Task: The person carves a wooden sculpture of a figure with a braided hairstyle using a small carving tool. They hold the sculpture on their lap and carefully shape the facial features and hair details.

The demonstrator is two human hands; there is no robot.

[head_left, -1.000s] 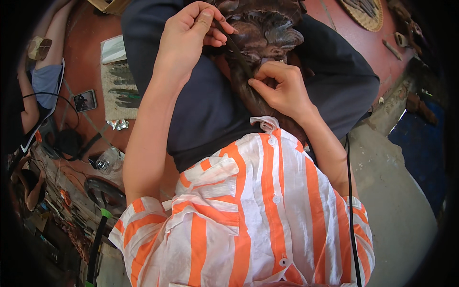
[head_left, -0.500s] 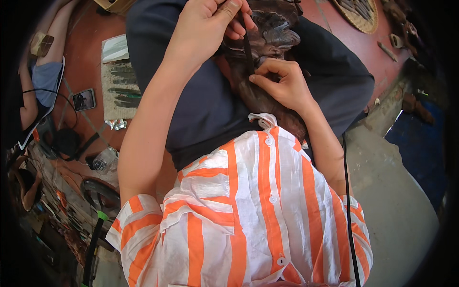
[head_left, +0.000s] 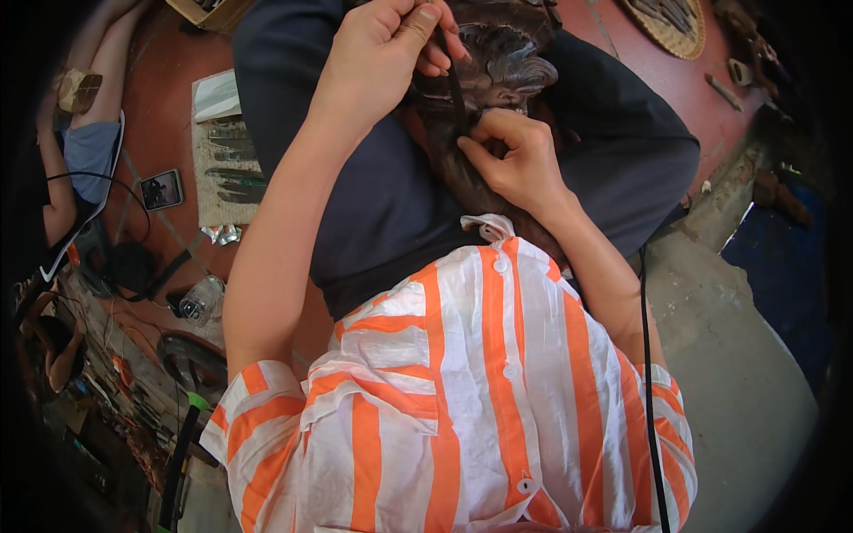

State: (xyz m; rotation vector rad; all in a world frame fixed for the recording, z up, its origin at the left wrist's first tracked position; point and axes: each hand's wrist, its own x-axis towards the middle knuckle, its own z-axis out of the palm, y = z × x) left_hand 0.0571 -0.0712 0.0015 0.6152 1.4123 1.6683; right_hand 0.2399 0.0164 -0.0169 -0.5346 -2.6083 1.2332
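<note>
A dark carved wooden piece [head_left: 502,75] with wavy relief lies between my thighs, its smooth narrow end running toward my shirt. Over it is a thin dark flat tool [head_left: 457,99], like a slim file, slanting between my two hands. My left hand [head_left: 391,40] closes around its far end, with the thumb pressed on the fingers. At the near end, my right hand [head_left: 515,153] pinches with thumb and forefinger at the tool's tip, close against the wood. The top of my left hand is cut by the upper edge of the picture.
Left of my leg, a pale mat [head_left: 213,209] carries several dark blades or files. A phone [head_left: 161,189] lies on the red tiles near another person's leg [head_left: 107,67]. A woven tray [head_left: 680,27] of sticks sits far right. A black cable [head_left: 651,400] hangs along my right side.
Both hands keep their grips on the thin tool. My right fingertips have shifted slightly left along with the tool. The whole view has moved a little.
</note>
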